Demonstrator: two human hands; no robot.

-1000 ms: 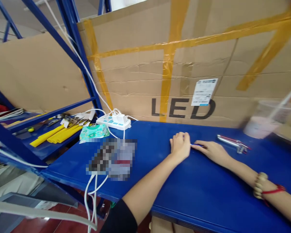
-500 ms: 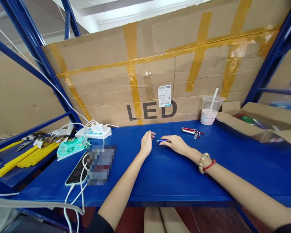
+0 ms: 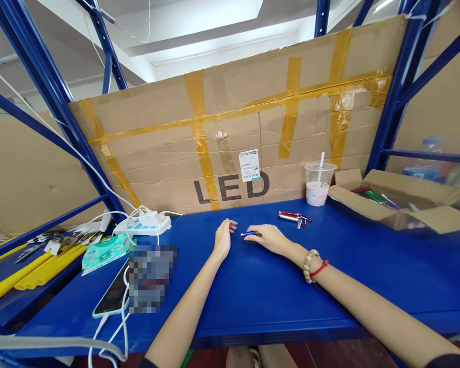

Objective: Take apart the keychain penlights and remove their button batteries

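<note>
Both my hands rest on the blue shelf top (image 3: 276, 301). My left hand (image 3: 222, 239) lies flat and open, fingers stretched toward the cardboard, holding nothing. My right hand (image 3: 266, 237) lies palm down with its fingertips pinching the end of a small blue pen-shaped object (image 3: 248, 234) that lies on the surface between the two hands. A bead bracelet and a red cord (image 3: 313, 265) sit on my right wrist. A red and silver pen-like tool (image 3: 294, 217) lies a little beyond my right hand.
A taped cardboard sheet marked LED (image 3: 230, 143) stands behind. A plastic cup with a straw (image 3: 317, 185) and an open cardboard box (image 3: 398, 202) stand at the right. At the left lie a power strip (image 3: 143, 223), a tissue pack (image 3: 104, 251), a phone (image 3: 111, 299) and yellow strips (image 3: 30, 271).
The view has swung right and up, bringing the cup and box into sight. My left hand has opened and drawn slightly away from the blue object; my right hand stays on it.
</note>
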